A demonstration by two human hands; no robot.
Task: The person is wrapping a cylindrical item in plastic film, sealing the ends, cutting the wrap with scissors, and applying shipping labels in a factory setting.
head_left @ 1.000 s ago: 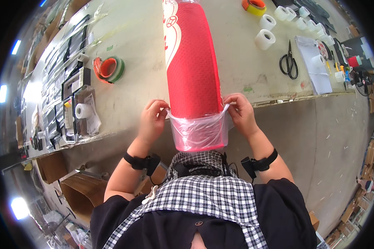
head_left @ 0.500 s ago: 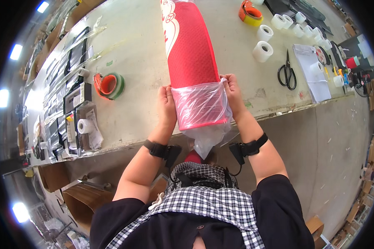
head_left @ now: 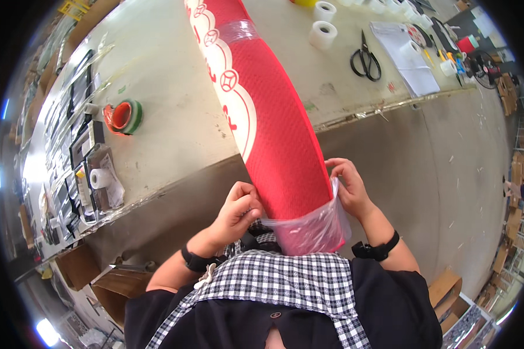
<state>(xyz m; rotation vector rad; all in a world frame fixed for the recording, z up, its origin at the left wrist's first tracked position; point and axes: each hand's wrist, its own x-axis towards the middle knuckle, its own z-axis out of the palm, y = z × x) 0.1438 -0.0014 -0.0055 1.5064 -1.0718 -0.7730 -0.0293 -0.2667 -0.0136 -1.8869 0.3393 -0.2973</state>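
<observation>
Beyond table [head_left: 174, 125], red roll's [head_left: 273, 134] top cut off.

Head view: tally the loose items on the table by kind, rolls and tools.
White tape rolls: 2 whole in view, more cut off at the rim
Orange-and-green tape rolls: 1 stack
Black scissors: 1
Red rolled mat: 1, with clear plastic bag on its end
Total: 5

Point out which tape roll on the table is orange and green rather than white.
The tape roll left of the red roll, lying alone; the white rolls sit at the table's far side, near the scissors.
</observation>
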